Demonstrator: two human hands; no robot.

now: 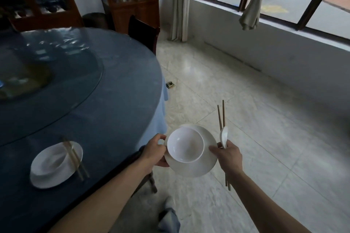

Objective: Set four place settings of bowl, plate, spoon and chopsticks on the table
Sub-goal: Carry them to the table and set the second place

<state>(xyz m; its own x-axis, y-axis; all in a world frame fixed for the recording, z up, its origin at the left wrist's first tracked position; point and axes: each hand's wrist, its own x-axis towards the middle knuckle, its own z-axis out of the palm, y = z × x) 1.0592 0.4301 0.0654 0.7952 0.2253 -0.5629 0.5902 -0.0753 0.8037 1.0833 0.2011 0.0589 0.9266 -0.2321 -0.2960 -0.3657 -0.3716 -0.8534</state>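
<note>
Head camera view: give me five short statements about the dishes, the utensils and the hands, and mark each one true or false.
1. The white round bowl sits on the white round plate that the person carries. True.
2. The right hand grips only the brown wooden chopsticks. False: it also holds the white ceramic spoon.
3. The carried plate rests on the round blue-clothed table. False: it is held over the floor, beside the table.
4. The left hand holds the plate's edge. True.
5. No setting lies on the table. False: a second white plate with bowl and chopsticks lies there.
</note>
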